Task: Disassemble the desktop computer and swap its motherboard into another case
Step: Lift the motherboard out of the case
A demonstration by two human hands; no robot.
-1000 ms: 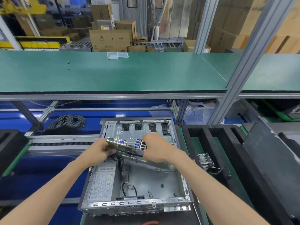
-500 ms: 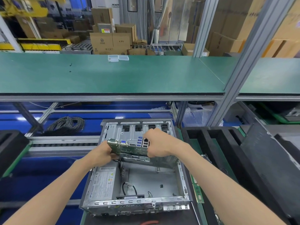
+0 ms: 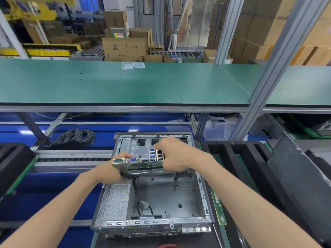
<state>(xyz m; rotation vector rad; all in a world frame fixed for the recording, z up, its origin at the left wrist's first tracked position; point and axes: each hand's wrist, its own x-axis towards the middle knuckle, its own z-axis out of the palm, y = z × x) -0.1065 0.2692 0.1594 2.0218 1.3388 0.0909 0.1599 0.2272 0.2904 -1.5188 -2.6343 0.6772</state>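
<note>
While both hands, the left hand (image 3: 114,173) and right hand (image 3: 172,154), gripped opposite ends of the motherboard (image 3: 141,164), it was held tilted above the open case (image 3: 152,199), port side facing the camera, presumably to clear the chassis walls.

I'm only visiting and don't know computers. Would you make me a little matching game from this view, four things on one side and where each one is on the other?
Things:
1. motherboard
2. power supply
3. coil of black cable
4. memory stick

Places:
A. on the blue surface, far left of the case
B. held up in both hands over the case
C. inside the case, left side
D. lying outside the case, along its right wall

Pairs: 1-B, 2-C, 3-A, 4-D
</note>
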